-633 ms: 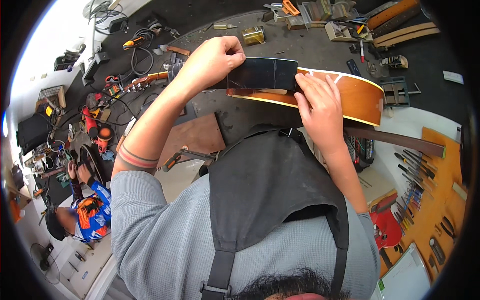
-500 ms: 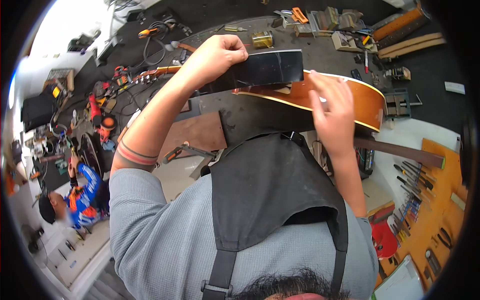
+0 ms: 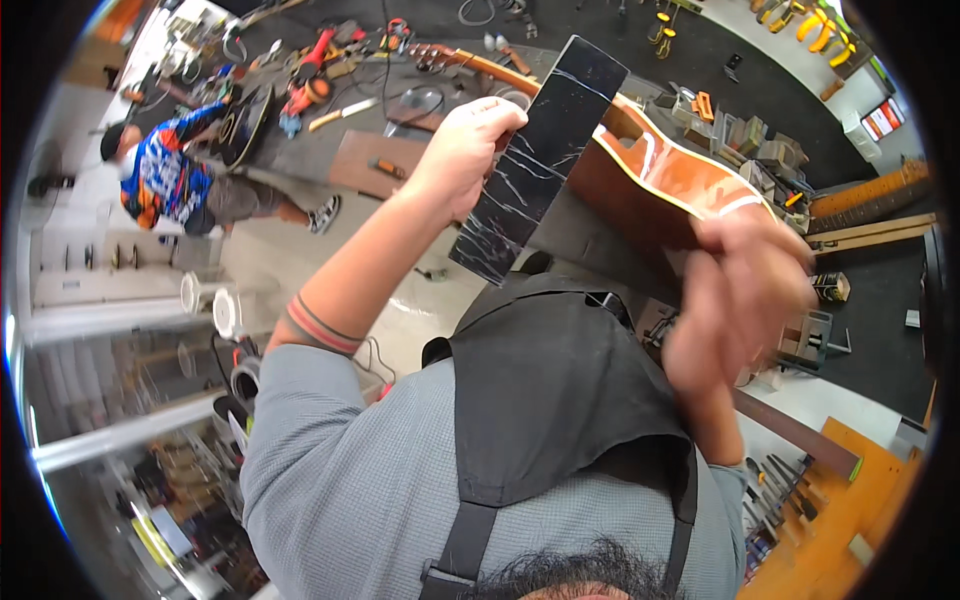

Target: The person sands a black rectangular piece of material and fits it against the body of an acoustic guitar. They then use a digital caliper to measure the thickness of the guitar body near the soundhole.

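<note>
My left hand (image 3: 468, 150) is closed on the left edge of a long black slab (image 3: 545, 165) with white marble-like veins. The slab is held up at a slant, its lower end close to my apron. Behind it lies an acoustic guitar (image 3: 690, 180) with an orange-brown glossy body and pale edging. The slab hides part of the guitar between its neck and body. At the right end of the guitar body is my right hand (image 3: 745, 290), badly smeared by motion. Its fingers cannot be made out, nor can I tell whether it touches the guitar.
On the dark workbench (image 3: 690, 75) lie loose tools and small blocks. A brown board (image 3: 372, 163) with a utility knife on it is at the left. Another person (image 3: 175, 180) in a blue patterned shirt works at the far left. An orange tool board (image 3: 830, 520) stands at lower right.
The slab has swung from nearly level to a steep slant, its lower end now near my chest. My right hand has moved right and down. The whole view has turned.
</note>
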{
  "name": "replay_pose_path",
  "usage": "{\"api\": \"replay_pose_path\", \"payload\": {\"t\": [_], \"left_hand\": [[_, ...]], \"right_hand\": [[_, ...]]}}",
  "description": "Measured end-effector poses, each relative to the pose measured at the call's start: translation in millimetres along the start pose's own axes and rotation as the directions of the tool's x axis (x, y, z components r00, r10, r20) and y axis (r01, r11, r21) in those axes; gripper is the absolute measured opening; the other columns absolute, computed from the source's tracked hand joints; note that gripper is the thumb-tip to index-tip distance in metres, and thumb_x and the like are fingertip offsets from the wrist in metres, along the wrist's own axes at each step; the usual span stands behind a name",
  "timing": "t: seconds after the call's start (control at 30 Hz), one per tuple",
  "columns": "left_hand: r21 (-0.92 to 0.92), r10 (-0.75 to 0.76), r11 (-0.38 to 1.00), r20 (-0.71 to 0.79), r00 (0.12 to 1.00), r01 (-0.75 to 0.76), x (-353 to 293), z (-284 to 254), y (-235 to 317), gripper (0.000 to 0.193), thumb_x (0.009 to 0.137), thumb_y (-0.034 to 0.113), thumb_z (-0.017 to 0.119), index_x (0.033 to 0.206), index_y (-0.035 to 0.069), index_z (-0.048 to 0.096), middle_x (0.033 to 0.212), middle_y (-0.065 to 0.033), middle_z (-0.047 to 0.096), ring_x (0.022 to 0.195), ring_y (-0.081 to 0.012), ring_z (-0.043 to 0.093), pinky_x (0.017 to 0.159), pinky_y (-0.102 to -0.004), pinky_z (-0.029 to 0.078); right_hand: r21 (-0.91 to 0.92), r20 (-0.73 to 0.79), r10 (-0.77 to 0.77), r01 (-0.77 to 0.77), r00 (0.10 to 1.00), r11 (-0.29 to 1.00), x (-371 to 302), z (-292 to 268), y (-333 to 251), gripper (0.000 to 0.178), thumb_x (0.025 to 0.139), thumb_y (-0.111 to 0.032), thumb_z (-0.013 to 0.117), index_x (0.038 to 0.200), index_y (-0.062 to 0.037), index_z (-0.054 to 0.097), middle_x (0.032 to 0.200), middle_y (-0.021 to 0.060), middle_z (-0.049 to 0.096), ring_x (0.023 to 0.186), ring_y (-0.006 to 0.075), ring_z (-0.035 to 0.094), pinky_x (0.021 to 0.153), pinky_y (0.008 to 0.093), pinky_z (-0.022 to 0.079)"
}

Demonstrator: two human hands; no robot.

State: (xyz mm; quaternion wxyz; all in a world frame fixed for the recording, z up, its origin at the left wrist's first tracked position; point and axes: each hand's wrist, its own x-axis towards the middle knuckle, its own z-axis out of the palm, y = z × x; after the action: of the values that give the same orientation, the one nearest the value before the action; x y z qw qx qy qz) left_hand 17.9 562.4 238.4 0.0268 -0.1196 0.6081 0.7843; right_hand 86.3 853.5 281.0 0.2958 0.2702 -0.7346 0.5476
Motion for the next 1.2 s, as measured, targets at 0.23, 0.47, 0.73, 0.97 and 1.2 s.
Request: {"api": "replay_pose_path", "payload": {"t": [0.23, 0.47, 0.73, 0.97, 1.2], "left_hand": [[-0.400, 0.027, 0.900, -0.352, 0.935, -0.176, -138, 51, -75, 0.007, 0.105, 0.009, 0.063, 0.103, 0.003, 0.065, 0.088, -0.0038, 0.068, 0.074, -0.0103, 0.065, 0.067, -0.0284, 0.056], [-0.389, 0.039, 0.890, -0.456, 0.889, -0.238, -230, 55, -92, 0.009, 0.105, 0.012, 0.063, 0.109, 0.005, 0.064, 0.093, -0.0046, 0.069, 0.081, -0.0138, 0.068, 0.075, -0.0319, 0.059], [-0.334, 0.067, 0.911, -0.454, 0.889, -0.240, -287, 54, -93, 0.011, 0.104, 0.011, 0.064, 0.113, 0.006, 0.065, 0.101, -0.0024, 0.071, 0.088, -0.0123, 0.069, 0.076, -0.0311, 0.059], [-0.324, 0.026, 0.933, -0.370, 0.929, -0.155, -324, 25, -95, 0.012, 0.104, 0.009, 0.063, 0.114, 0.003, 0.066, 0.101, -0.0035, 0.072, 0.091, -0.0125, 0.069, 0.082, -0.0343, 0.063], [-0.355, 0.018, 0.923, -0.353, 0.935, -0.151, -382, -27, -106, 0.011, 0.106, 0.013, 0.063, 0.113, 0.006, 0.067, 0.099, -0.0015, 0.071, 0.090, -0.0112, 0.069, 0.080, -0.0328, 0.061]], "right_hand": [[0.351, 0.770, 0.496, -0.916, 0.401, 0.196, -91, 33, 6, 0.058, 0.107, -0.011, 0.068, 0.154, 0.0057, 0.039, 0.135, 0.0136, 0.061, 0.126, 0.0164, 0.060, 0.109, 0.0329, 0.051], [0.364, 0.811, 0.377, -0.890, 0.448, 0.273, -124, 29, -31, 0.019, 0.107, -0.001, 0.061, 0.126, -0.0002, 0.055, 0.118, 0.0072, 0.068, 0.105, 0.0096, 0.066, 0.094, 0.0284, 0.055], [0.398, 0.791, 0.345, -0.853, 0.506, 0.338, -146, 25, -63, 0.019, 0.107, -0.001, 0.061, 0.126, -0.0001, 0.055, 0.119, 0.0071, 0.068, 0.107, 0.0104, 0.066, 0.096, 0.0290, 0.054], [0.441, 0.773, 0.335, -0.836, 0.538, 0.326, -169, 35, -94, 0.020, 0.107, 0.001, 0.061, 0.126, 0.0000, 0.056, 0.119, 0.0069, 0.068, 0.108, 0.0112, 0.066, 0.097, 0.0298, 0.054], [0.403, 0.795, 0.316, -0.840, 0.518, 0.362, -208, 65, -143, 0.017, 0.106, 0.001, 0.061, 0.122, -0.0008, 0.056, 0.117, 0.0063, 0.068, 0.106, 0.0105, 0.065, 0.096, 0.0297, 0.054]]}}
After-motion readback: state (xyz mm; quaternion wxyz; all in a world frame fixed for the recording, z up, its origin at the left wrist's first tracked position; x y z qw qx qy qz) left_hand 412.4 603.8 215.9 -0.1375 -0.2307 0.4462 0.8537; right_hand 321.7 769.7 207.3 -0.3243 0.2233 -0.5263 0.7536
